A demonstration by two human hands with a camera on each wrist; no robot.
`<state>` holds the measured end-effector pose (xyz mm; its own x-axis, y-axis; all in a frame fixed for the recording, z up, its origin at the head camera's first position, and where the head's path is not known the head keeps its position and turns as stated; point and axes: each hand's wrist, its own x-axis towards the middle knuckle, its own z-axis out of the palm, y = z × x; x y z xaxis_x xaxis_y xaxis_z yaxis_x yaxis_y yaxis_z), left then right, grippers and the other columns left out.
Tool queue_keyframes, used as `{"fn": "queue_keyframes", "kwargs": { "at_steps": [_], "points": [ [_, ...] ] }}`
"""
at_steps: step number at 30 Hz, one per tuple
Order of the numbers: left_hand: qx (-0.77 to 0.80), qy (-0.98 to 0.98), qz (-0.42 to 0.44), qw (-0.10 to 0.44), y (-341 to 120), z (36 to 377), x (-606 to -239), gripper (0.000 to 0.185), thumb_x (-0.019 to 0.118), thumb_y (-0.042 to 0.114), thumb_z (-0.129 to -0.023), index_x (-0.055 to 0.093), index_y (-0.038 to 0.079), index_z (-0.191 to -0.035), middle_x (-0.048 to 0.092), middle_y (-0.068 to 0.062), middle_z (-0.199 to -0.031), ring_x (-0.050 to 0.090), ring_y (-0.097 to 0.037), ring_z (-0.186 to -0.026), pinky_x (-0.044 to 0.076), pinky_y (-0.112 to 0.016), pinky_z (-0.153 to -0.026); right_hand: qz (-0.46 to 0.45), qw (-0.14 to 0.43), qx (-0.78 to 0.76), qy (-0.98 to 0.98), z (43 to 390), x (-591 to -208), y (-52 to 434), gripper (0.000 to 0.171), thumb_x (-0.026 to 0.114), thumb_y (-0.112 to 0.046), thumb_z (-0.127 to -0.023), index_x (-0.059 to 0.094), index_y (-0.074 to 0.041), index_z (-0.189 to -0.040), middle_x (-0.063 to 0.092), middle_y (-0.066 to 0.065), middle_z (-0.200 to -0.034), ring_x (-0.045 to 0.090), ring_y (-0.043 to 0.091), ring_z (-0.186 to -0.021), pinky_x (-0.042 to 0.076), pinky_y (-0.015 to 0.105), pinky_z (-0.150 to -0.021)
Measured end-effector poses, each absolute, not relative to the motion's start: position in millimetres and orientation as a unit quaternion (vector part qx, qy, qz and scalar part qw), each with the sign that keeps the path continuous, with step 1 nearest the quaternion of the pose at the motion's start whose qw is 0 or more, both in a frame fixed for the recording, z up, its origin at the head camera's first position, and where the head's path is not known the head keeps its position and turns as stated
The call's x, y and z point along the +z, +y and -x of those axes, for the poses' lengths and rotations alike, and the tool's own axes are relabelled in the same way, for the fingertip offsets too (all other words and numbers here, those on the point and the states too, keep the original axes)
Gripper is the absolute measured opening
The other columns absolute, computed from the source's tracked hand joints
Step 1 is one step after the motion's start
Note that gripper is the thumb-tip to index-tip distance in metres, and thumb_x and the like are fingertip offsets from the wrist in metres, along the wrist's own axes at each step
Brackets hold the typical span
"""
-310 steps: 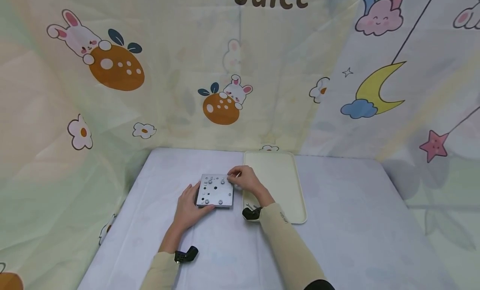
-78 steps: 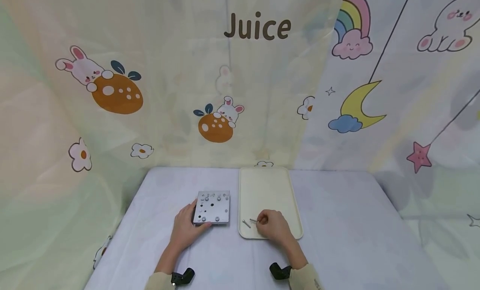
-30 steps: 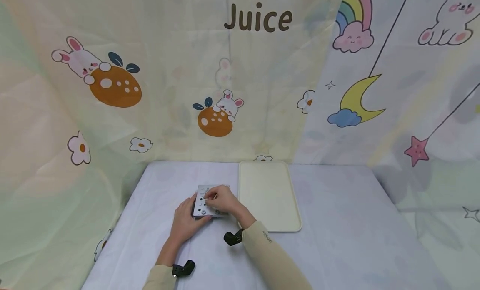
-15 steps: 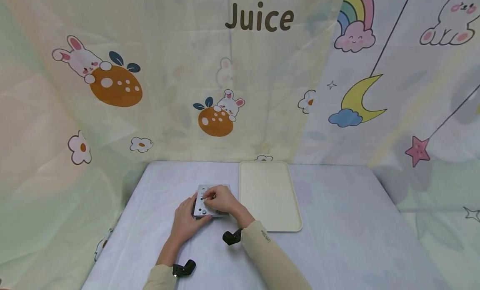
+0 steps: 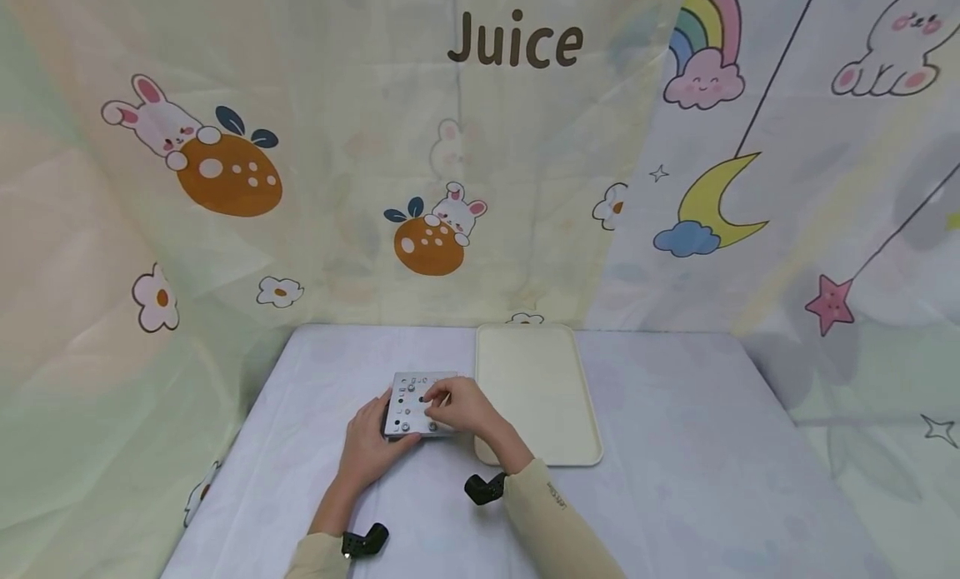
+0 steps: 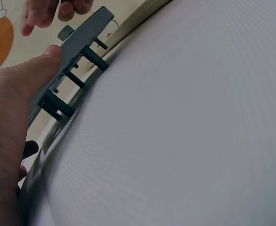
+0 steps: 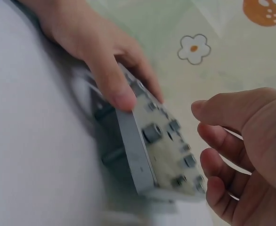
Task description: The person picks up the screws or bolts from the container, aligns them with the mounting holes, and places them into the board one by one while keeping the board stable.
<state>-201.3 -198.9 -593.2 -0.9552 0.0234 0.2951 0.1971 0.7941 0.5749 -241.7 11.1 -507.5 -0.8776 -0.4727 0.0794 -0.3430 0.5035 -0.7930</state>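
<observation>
A square silver metal plate (image 5: 420, 393) with bolts and holes lies at the table's left of centre. My left hand (image 5: 369, 446) grips its left side, the thumb along the near edge. In the left wrist view, threaded bolts (image 6: 95, 58) and thinner pins stick down beneath the plate. Over the plate's right part hovers my right hand (image 5: 461, 406). In the right wrist view its thumb (image 7: 218, 108) and curled fingertips are apart, with nothing seen between them. Bolt heads (image 7: 152, 133) stand out on the plate's top face.
A cream tray (image 5: 536, 396) lies right of the plate, partly behind my right forearm. White cloth covers the table (image 5: 675, 446). A printed fabric backdrop (image 5: 337, 146) rises behind the table.
My right hand went from the tray, where two small metal pins lay, to the plate. In the last half second it drew back rightward, fingers loosening. My left hand kept its grip.
</observation>
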Motion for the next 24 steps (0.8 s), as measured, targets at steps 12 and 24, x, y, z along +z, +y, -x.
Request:
{"fn": "queue_keyframes", "kwargs": {
  "at_steps": [12,24],
  "points": [
    [-0.319,-0.934,0.063,0.148,-198.5,202.0,-597.3,0.105,0.068,0.074,-0.071,0.037,0.011,-0.150,0.051,-0.010,-0.140,0.045,-0.034,-0.127,0.032,-0.055,-0.105,0.211,0.037,-0.433,0.876,232.0,-511.5,81.5,0.014,0.073,-0.009,-0.085,0.073,-0.003,-0.098,0.064,-0.005,-0.075,0.054,0.011,-0.063,0.047,0.024,-0.056],
    [-0.314,-0.937,0.061,0.142,-196.3,200.7,-595.2,0.105,0.067,0.074,-0.072,0.036,0.012,-0.150,0.050,-0.009,-0.141,0.044,-0.034,-0.127,0.033,-0.056,-0.104,0.154,0.063,-0.449,0.878,221.7,-537.2,100.6,0.012,0.075,-0.012,-0.083,0.073,-0.008,-0.095,0.063,-0.005,-0.073,0.054,0.010,-0.060,0.046,0.023,-0.052]
  ]
}}
